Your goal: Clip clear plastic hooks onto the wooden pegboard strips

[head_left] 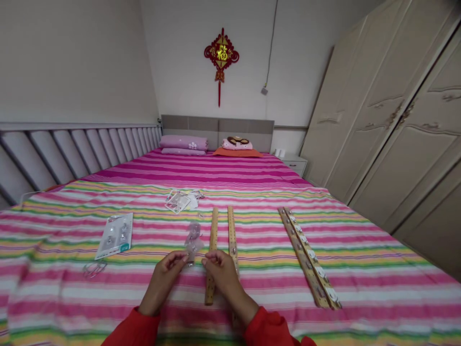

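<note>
My left hand [168, 271] is closed in a pinch at the near end of some clear plastic packaging [193, 235] lying on the bedspread. What its fingertips hold is too small to make out. Across a small gap, my right hand [220, 269] pinches too, its thumb and finger pressed together over a wooden strip with holes [213, 230]. Any thing in that pinch is hidden or tiny. Just right of this strip, a second holed strip [231, 223] runs partly under my right hand and carries a small metallic fitting [234, 250].
To the right lie two more strips, one with metallic pieces [300, 250] and one with white discs [316, 262]. A blister card [115, 235] and thin wire loops [94, 269] are at left. Cards and wrappers [182, 200] lie farther back on the striped bedspread [259, 288].
</note>
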A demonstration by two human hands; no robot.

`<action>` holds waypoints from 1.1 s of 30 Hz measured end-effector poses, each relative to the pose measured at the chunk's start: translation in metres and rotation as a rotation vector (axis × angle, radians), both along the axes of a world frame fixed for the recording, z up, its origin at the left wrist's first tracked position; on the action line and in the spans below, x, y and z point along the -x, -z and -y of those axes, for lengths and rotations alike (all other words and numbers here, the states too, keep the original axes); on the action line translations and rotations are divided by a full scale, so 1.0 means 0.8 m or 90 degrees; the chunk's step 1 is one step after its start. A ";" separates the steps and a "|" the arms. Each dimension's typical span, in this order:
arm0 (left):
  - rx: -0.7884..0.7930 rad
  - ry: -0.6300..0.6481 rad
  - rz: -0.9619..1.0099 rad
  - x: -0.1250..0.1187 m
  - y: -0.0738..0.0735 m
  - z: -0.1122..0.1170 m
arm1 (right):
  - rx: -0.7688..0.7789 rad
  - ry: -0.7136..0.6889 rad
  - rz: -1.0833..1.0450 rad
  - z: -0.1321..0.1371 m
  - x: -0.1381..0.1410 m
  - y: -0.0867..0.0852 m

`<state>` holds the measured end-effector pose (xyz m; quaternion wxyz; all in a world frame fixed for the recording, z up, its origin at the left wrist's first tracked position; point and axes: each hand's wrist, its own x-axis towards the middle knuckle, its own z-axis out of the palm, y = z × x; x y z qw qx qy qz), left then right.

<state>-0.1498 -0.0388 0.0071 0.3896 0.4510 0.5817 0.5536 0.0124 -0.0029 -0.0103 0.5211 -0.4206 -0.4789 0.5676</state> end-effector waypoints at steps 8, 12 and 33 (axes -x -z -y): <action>-0.044 0.077 -0.036 -0.007 0.002 0.004 | -0.018 0.057 -0.018 -0.011 0.007 -0.010; -0.070 0.114 -0.072 -0.003 0.002 0.007 | 0.003 0.067 -0.033 -0.014 0.000 -0.010; -0.003 0.069 -0.577 0.016 0.037 -0.038 | 0.009 0.008 -0.085 -0.001 -0.060 -0.035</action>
